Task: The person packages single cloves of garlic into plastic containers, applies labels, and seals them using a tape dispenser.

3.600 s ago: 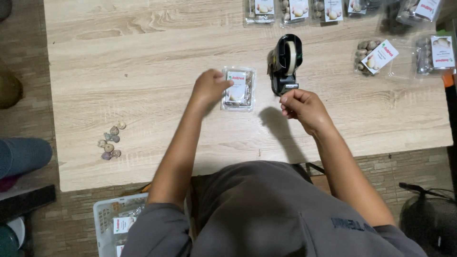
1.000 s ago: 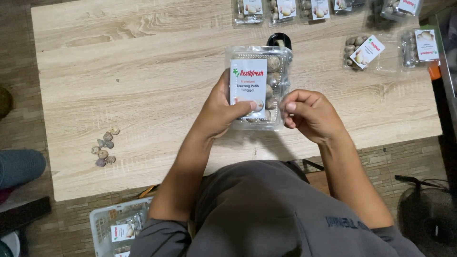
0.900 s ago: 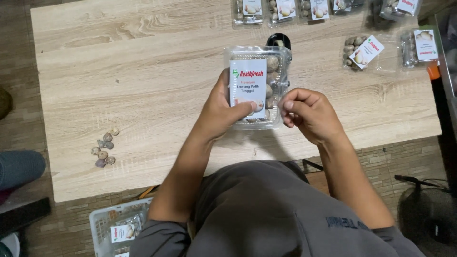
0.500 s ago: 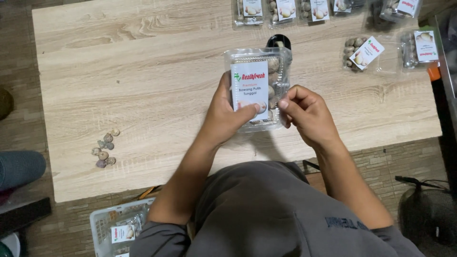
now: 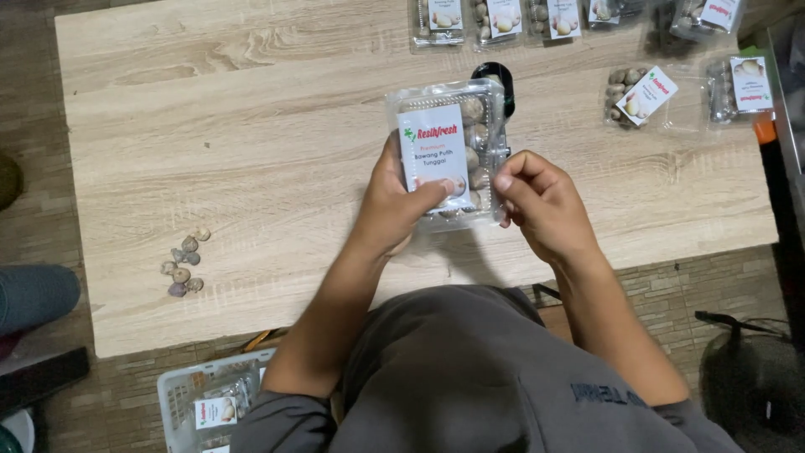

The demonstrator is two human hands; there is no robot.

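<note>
So the clear plastic clamshell pack [image 5: 449, 151] is up off the counter [image 5: 251, 168], held right in the middle of the view between both hands, long axis running near-to-far, white label [image 5: 433, 155] facing up. You can see pale round bulbs through the plastic on the right side of the label.

The left hand [image 5: 394, 205] is the one doing the holding — its grip wraps the pack's left and near edge from underneath, thumb pressed flat onto the bottom corner of the label. So closed around the pack, not spread. The right hand [image 5: 541, 201] sits just to the right of the pack, fingers curled in, with the fingertips [image 5: 503, 180] pinched at the pack's right edge near the near corner. Can't tell if it's nipping the rim itself or something tiny against it, too small to see.

Both hands are about equally close, left under and beside, right off the right edge.

Other stuff around — a black handheld tool [image 5: 501, 80] lying on the counter just beyond the pack, partly hidden by it. A row of similar labelled packs [image 5: 495, 17] along the far edge, 2 more at far right [image 5: 650, 96]. A little pile of loose bulbs [image 5: 184, 264] at the near left, well apart from the hands. White basket [image 5: 180, 398] on the floor below the counter's near edge with another pack in it
</note>
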